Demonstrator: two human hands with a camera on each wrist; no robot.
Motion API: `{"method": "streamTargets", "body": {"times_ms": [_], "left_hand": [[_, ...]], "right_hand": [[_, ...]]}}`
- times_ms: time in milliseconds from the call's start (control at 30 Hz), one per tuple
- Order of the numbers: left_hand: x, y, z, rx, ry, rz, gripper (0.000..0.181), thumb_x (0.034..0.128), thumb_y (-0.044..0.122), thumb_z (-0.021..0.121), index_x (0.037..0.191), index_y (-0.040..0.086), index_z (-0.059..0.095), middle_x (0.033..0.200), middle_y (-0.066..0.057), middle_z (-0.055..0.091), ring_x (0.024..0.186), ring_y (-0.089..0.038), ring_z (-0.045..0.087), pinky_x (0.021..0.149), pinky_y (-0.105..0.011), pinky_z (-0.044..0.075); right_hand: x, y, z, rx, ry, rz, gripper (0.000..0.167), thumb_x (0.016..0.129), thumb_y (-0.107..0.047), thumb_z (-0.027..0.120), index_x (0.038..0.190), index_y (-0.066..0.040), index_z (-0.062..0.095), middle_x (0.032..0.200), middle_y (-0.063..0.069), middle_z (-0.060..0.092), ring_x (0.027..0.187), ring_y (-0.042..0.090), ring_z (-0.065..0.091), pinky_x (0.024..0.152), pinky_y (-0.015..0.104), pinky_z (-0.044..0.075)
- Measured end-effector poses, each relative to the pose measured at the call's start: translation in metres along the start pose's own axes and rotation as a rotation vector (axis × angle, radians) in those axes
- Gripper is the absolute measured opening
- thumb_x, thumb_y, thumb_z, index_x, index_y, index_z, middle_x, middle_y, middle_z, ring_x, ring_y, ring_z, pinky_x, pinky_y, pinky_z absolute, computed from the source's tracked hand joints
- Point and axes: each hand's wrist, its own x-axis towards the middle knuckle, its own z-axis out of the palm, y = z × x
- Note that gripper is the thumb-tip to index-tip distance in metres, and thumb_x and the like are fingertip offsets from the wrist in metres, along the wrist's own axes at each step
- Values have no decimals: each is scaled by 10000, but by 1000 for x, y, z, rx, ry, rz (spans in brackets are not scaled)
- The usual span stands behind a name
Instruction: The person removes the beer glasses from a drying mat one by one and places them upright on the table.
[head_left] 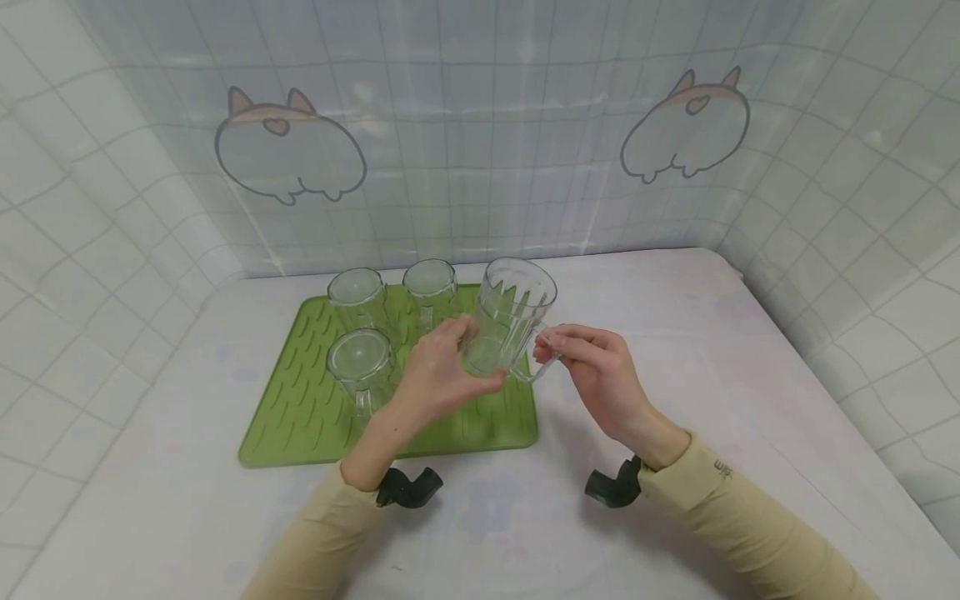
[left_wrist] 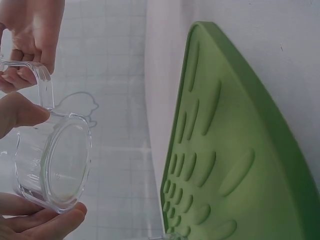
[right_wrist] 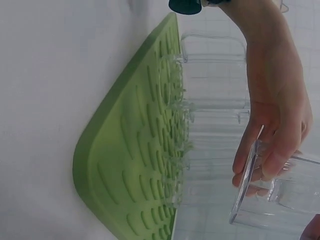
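Observation:
Above the right part of a green drying mat (head_left: 285,425), a clear glass mug (head_left: 517,292) is held up, tilted, with its mouth toward the back. My left hand (head_left: 442,367) grips the mug around its lower body, thumb on one side and fingers on the other; in the left wrist view the mug's base (left_wrist: 67,165) shows between them. My right hand (head_left: 600,375) pinches the mug's handle (head_left: 534,367) from the right. Just left of my left hand, three more glass mugs stand upside down on the mat, the nearest mug (head_left: 362,358) in front.
Behind it stand the back left mug (head_left: 357,292) and the back middle mug (head_left: 431,283). A pale cloth (head_left: 720,400) covers the table. Tiled-pattern curtains (head_left: 480,150) enclose the back and sides. A dark wrist camera mount (head_left: 408,490) juts from the left wrist.

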Motion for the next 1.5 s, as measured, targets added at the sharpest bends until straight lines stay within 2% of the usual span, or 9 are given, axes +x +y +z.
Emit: {"method": "streamTargets", "body": {"times_ms": [200,467,700,1000,1200,1400,1500], "left_hand": [[1,0,1,-12,11,5,476,733,346,865,1030,135,558,923,-26,586,829,-207,533,662,-312,480],[2,0,1,-46,6,12,486,738,335,886,1068,130,594,988,-21,647,934,-220,600,786,-389,550],[2,1,0,-75,-22,-29,629,745,362,881,1242,105,593,1156,-51,680,1091,-257,637,907,-445,574],[2,2,-4,-104,-39,-46,766,749,364,880,1367,85,524,1270,-80,636,1188,-282,603,1001,-446,546],[-1,8,-19,-179,-58,-72,858,758,384,868,1449,78,460,1424,-126,562,1308,-331,549,1090,-443,495],[-7,11,-42,-247,-18,-89,833,799,379,835,1481,107,440,1476,-64,520,1371,-251,498,1121,-369,467],[-8,9,-54,-274,6,-78,785,835,340,817,1478,90,443,1478,-65,511,1392,-238,471,1140,-357,448]], "right_hand": [[-1,-1,1,-6,1,10,314,959,-5,519,873,-159,778,867,-17,727,843,183,637,987,319,500],[-3,-3,3,-3,11,13,326,956,2,521,873,-168,786,867,-24,731,858,177,651,982,325,503],[-4,-4,5,3,17,13,318,956,4,526,870,-162,783,875,-24,730,875,166,667,981,331,511],[-5,-5,5,20,24,5,328,953,23,523,873,-153,788,875,-19,736,864,166,675,968,331,520],[-5,-5,4,4,40,6,318,956,13,532,878,-159,788,884,-24,738,876,170,673,986,340,512],[-3,-3,3,0,55,5,324,956,16,528,877,-160,787,887,-23,738,883,167,674,1001,342,504],[-2,-3,3,-1,62,3,325,951,21,525,877,-155,787,885,-21,737,880,168,672,1013,343,497]]}}
